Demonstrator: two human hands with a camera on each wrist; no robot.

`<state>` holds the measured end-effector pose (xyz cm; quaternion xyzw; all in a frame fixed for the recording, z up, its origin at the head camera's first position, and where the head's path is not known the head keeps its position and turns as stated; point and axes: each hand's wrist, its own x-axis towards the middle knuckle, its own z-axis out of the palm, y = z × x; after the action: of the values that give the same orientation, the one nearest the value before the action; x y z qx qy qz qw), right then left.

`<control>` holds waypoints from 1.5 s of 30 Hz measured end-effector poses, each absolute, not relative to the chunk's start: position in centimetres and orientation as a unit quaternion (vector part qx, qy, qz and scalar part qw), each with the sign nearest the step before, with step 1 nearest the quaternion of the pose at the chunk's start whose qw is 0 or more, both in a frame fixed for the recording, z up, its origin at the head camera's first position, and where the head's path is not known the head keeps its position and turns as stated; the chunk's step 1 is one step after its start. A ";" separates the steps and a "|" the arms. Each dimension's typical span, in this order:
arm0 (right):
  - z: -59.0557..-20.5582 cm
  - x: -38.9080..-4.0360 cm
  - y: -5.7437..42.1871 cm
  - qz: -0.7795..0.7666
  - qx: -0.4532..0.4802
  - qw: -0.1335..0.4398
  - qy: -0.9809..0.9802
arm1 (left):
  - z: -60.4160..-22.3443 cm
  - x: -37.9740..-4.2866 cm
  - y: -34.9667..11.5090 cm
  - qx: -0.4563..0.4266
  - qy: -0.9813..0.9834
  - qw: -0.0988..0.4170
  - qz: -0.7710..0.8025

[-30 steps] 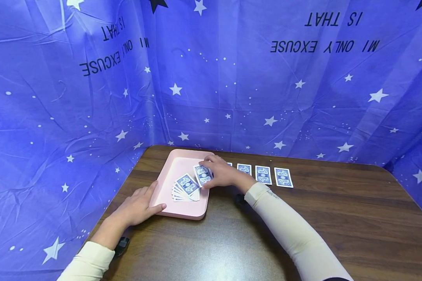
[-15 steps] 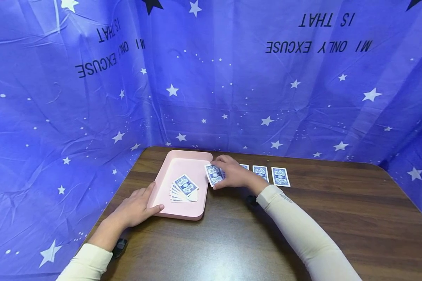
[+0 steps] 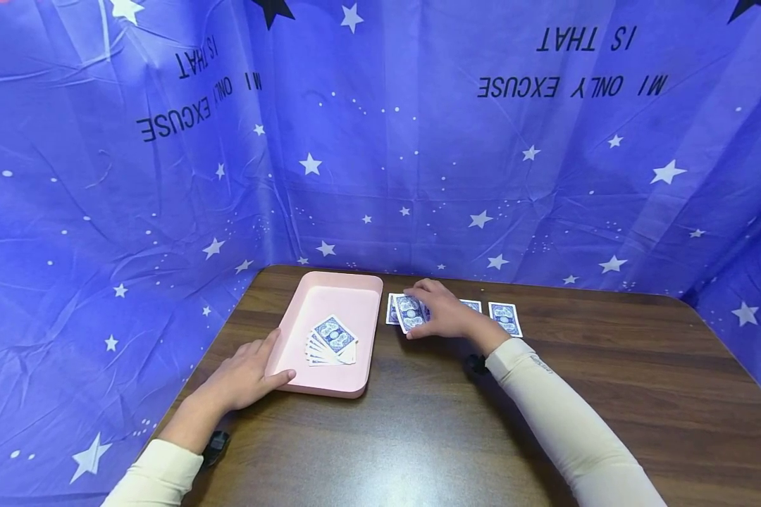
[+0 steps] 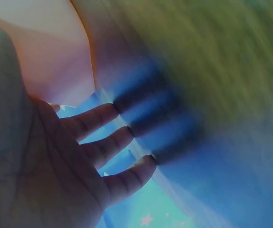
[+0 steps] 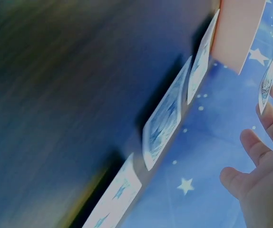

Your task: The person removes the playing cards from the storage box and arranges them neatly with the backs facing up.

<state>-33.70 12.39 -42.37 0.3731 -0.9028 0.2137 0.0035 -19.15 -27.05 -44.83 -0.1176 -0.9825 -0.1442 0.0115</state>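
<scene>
My right hand (image 3: 442,313) pinches a blue-backed playing card (image 3: 409,314) between thumb and fingers, just right of the pink tray. The right wrist view shows that held card (image 5: 268,85) tilted at the fingertips. Beneath and beside it runs a row of face-down cards on the table, such as the rightmost card (image 3: 504,320), partly hidden by the hand. My left hand (image 3: 244,373) rests against the left side and front corner of the pink tray (image 3: 370,352), fingers fairly straight. Inside the tray lies a fanned stack of cards (image 3: 333,335), blue back uppermost.
The brown wooden table (image 3: 418,436) has its back edge close behind the card row. A blue star-printed cloth (image 3: 456,176) hangs behind and along the sides of the table.
My right hand has carried the card out of the tray and rightward over the row, uncovering the leftmost card there. My left hand stays at the tray.
</scene>
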 end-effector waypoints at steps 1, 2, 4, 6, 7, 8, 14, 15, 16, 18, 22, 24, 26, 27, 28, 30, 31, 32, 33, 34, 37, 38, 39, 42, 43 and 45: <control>-42.4 -33.6 12.7 0.214 0.371 0.004 -0.903 | -44.9 -19.2 -27.1 -0.119 -0.982 0.012 -0.144; -42.4 -33.5 12.9 0.214 0.370 0.004 -0.904 | -44.9 -19.2 -27.1 -0.119 -0.982 0.011 -0.145; -42.5 -33.4 13.5 0.216 0.368 0.006 -0.904 | -44.9 -19.2 -27.1 -0.120 -0.982 0.011 -0.145; -42.5 -33.4 14.1 0.214 0.368 0.012 -0.905 | -44.9 -19.2 -27.2 -0.120 -0.982 0.012 -0.145; -42.5 -33.4 14.4 0.215 0.366 0.014 -0.905 | -44.9 -19.2 -27.2 -0.119 -0.982 0.012 -0.144; -42.5 -33.4 14.7 0.217 0.365 0.015 -0.905 | -44.9 -19.2 -27.2 -0.118 -0.983 0.011 -0.143; -42.5 -33.4 16.8 0.225 0.349 0.021 -0.910 | -44.9 -19.2 -27.2 -0.118 -0.983 0.013 -0.142; -42.5 -33.4 17.2 0.225 0.346 0.023 -0.911 | -44.9 -19.2 -27.1 -0.119 -0.983 0.014 -0.142; -42.5 -33.3 17.5 0.226 0.342 0.024 -0.912 | -44.9 -19.2 -27.1 -0.120 -0.982 0.015 -0.142; -42.6 -33.3 18.2 0.225 0.338 0.029 -0.913 | -44.9 -19.2 -27.1 -0.120 -0.982 0.016 -0.142; -42.9 -33.3 19.2 0.218 0.332 0.032 -0.917 | -44.9 -19.2 -27.1 -0.118 -0.983 0.012 -0.140; -43.0 -33.3 19.6 0.218 0.330 0.034 -0.918 | -44.8 -19.2 -27.0 -0.117 -0.983 0.011 -0.140; -43.1 -33.2 19.9 0.217 0.330 0.036 -0.918 | -44.8 -19.1 -27.0 -0.117 -0.983 0.011 -0.141; -43.1 -33.2 20.1 0.218 0.331 0.038 -0.918 | -44.8 -19.1 -27.0 -0.117 -0.983 0.011 -0.141; -43.1 -33.1 20.2 0.217 0.331 0.040 -0.918 | -44.8 -19.1 -27.0 -0.117 -0.983 0.011 -0.141; -43.1 -33.1 20.6 0.218 0.328 0.040 -0.918 | -44.8 -19.1 -27.0 -0.117 -0.983 0.010 -0.143; -43.1 -33.1 20.8 0.218 0.325 0.038 -0.919 | -44.8 -19.1 -27.0 -0.117 -0.983 0.010 -0.143; -43.1 -33.1 21.1 0.219 0.322 0.036 -0.920 | -44.8 -19.0 -27.0 -0.117 -0.983 0.009 -0.144; -43.1 -33.0 21.4 0.220 0.318 0.033 -0.921 | -44.8 -19.0 -27.0 -0.117 -0.983 0.009 -0.143; -43.2 -33.0 21.7 0.220 0.314 0.030 -0.923 | -44.8 -19.0 -27.0 -0.118 -0.983 0.009 -0.143; -43.3 -33.1 22.8 0.219 0.301 0.026 -0.928 | -44.8 -19.0 -26.9 -0.119 -0.982 0.012 -0.143; -43.3 -33.1 23.2 0.220 0.299 0.024 -0.928 | -44.8 -19.0 -26.9 -0.120 -0.982 0.013 -0.143; -43.3 -33.1 23.6 0.221 0.296 0.024 -0.929 | -44.7 -19.0 -26.9 -0.121 -0.982 0.013 -0.143; -43.5 -33.2 24.7 0.219 0.290 0.022 -0.931 | -44.7 -19.0 -26.9 -0.122 -0.982 0.013 -0.144; -43.6 -33.2 25.1 0.217 0.289 0.023 -0.932 | -44.6 -19.0 -26.9 -0.122 -0.982 0.012 -0.143; -43.8 -33.3 26.0 0.216 0.283 0.022 -0.934 | -44.6 -19.0 -26.9 -0.122 -0.982 0.012 -0.144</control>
<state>-33.27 25.99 -43.77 0.2829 -0.9344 0.2155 0.0223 -19.03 -26.93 -44.61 -0.1220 -0.9820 -0.1438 0.0119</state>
